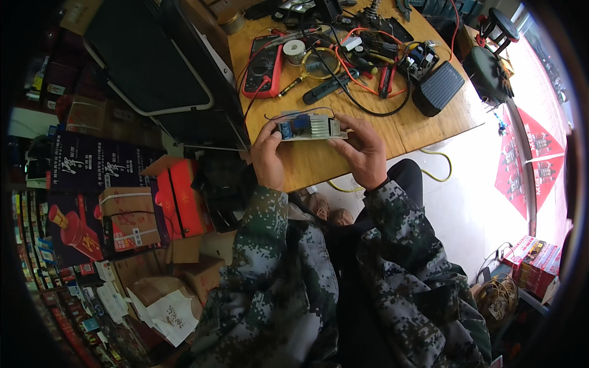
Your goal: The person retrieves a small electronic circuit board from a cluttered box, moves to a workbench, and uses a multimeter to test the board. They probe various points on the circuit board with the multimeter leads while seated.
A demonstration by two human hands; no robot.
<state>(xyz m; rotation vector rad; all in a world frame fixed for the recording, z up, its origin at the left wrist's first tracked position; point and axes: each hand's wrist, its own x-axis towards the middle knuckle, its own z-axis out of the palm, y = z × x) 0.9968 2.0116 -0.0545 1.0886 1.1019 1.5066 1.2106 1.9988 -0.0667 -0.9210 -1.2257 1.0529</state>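
Between both hands I hold a small circuit board point(301, 127) with blue parts, a finned silver heatsink and a thin wire arching over its top. My left hand point(268, 156) grips its left end, thumb on the near face. At the other end my right hand point(362, 149) has its fingers wrapped round the edge. The board is held just above the near part of the wooden table point(423, 132). Beyond it lie a red and black multimeter point(264, 66), a brass-rimmed magnifying glass point(321, 63) and a dark green, pen-like tool point(330, 87).
A white solder spool point(294, 52) stands beside the multimeter. Tangled cables and tools crowd the table's far side, with a dark ribbed box point(438, 89) near its right edge. A black framed panel point(162, 67) rises at the left. Cartons point(129, 214) are stacked lower left.
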